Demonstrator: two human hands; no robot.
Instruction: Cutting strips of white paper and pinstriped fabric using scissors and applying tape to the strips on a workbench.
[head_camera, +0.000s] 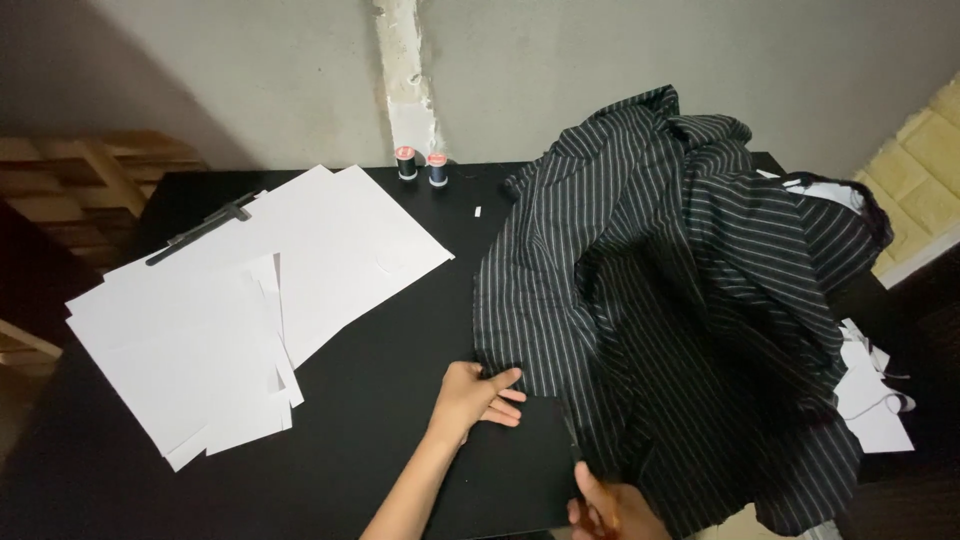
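**A:** Status on the cloth?

**B:** I see the black striped fabric (680, 300) heaped on the right half of the black table (380, 400), bunched high, its lower edge hanging over the near table edge. Left hand (475, 398) lies flat at the fabric's lower left corner, fingers (505, 380) spread and released, tips touching the hem, pinning it to the table. Nothing gripped there.

**A:** Right hand?

**B:** Right hand (610, 510) is at the bottom edge of view, just under the fabric's near edge. Fingers clenched on what looks like scissors (572, 440), dark blade pointing up along the fabric edge. Handle is mostly hidden, so I can't confirm it.

**A:** Surroundings?

**B:** White paper sheets (250, 300) stacked loosely on the left of the table, well apart from the fabric. A dark ruler-like strip (205, 228) lies on their far corner. Two thread spools (421, 166) stand upright at the far table edge by the wall. More white paper scraps (875, 400) sit right of the fabric, partly under it.
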